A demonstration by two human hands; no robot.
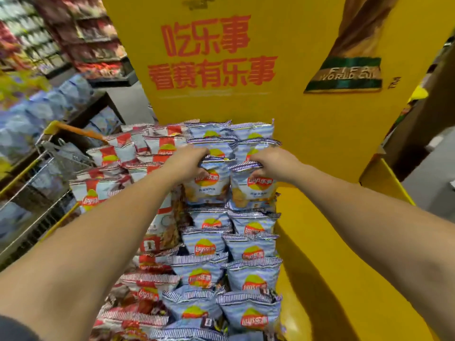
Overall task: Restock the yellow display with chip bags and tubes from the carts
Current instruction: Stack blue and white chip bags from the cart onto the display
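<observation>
From the head camera, the tall yellow cardboard display (320, 134) carries big red Chinese characters on its back panel, and to the right a printed trophy base reading "FIFA WORLD CUP". Its bin is packed with upright rows of foil chip bags bearing the red-and-yellow Lay's logo: pale blue striped bags (251, 276) in two columns on the right, red-and-white striped bags (108, 153) on the left. The left hand (187, 163) curls its fingers over the top seam of a pale blue Lay's bag (209, 185) in the left blue column; the right hand (273, 163) pinches the top seam of the neighbouring pale blue Lay's bag (253, 190). Both bags stand in the bin among the others. A wire shopping cart with yellow trim (41, 168) stands just left of the display, with blurred store shelves of packaged goods (81, 35) beyond it.
</observation>
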